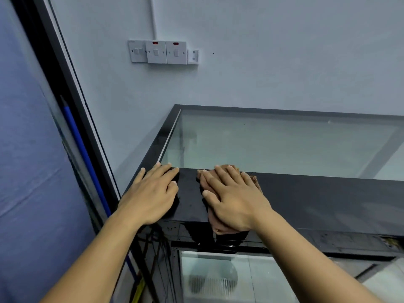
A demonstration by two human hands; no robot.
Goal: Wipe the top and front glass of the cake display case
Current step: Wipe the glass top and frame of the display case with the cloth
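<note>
Left hand [150, 193] lies flat, fingers [162, 173] straight, holding nothing, on the black frame [317, 197]. Right hand [231, 200], fingers extended, presses the cloth [218, 228]; top glass [273, 145] begins just beyond them. Risk: cloth overhanging the front edge may slip off. Case's right end cut off; contents behind front glass [218, 276] indistinct

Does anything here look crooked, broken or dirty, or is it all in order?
Two small things. The small plate at the right end of the switch row sits tilted, unlike its three straight neighbours. The top glass shows smudgy streaks near its left corner. Otherwise nothing stands out.
</note>
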